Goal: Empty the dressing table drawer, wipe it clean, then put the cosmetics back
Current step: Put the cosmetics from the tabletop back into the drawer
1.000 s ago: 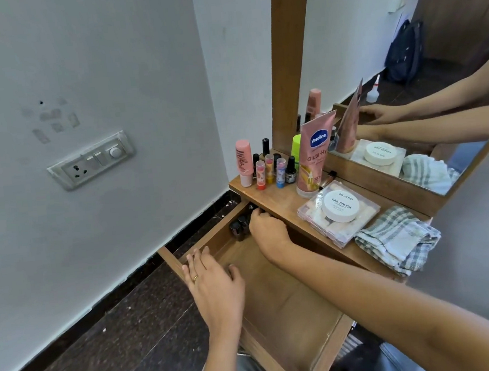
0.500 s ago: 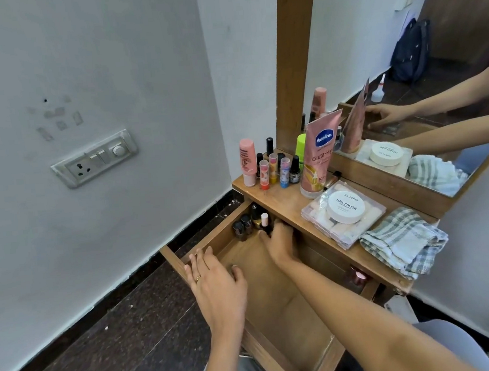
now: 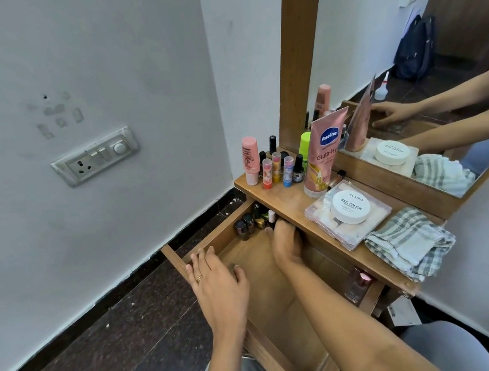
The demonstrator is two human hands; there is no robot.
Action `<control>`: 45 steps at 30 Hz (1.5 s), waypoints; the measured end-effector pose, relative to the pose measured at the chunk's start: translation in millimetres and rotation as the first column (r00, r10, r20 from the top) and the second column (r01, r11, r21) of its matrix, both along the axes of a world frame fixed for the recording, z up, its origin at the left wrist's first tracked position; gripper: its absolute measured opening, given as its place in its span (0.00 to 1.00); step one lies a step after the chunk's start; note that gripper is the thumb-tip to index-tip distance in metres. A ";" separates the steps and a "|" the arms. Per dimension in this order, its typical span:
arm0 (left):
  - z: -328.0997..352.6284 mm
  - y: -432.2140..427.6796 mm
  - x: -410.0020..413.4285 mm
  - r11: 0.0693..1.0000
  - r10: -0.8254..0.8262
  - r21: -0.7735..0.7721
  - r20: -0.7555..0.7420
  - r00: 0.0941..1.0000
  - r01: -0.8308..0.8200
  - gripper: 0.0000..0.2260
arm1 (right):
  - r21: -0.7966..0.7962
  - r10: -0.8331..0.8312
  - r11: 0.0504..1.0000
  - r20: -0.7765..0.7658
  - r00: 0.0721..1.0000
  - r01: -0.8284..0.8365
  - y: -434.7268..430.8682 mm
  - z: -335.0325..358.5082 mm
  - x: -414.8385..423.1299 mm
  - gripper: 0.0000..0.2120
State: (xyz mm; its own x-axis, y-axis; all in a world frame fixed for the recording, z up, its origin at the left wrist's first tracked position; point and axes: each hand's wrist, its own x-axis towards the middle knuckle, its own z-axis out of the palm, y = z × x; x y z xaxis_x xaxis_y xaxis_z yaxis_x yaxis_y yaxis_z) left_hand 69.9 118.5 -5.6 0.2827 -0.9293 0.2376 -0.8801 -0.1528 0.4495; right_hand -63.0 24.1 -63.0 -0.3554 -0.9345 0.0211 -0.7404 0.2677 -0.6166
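Head camera, seemingly close, down into drawer (image 3: pixel 260 275).

You have the brown wooden drawer (image 3: pixel 264 296) pulled open; small dark glass nail-polish bottles (image 3: pixel 248 225) stand upright, clustered in its far left corner.

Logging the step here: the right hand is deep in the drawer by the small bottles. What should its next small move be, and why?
Probably grip the nearest of the small bottles with the right hand and lift it onto the tabletop. They stand in the back corner of the drawer, that hand reaches beside them, and the left hand rests on the rim.
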 end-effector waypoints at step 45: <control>2.5 1.1 -0.7 1.000 0.007 0.018 -0.017 1.000 -0.007 0.25 | -0.086 0.069 0.988 -0.497 0.865 -0.128 -69.7 294.0 -19.8 0.08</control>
State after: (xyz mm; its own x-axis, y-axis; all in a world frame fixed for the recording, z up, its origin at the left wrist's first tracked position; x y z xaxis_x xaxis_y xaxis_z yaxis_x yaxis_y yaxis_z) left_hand 69.2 119.7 -3.1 0.2929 -0.9315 0.2158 -0.8710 -0.1668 0.4620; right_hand -82.9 -45.6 231.0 -0.1773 -0.9450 0.2749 -0.9739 0.1283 -0.1871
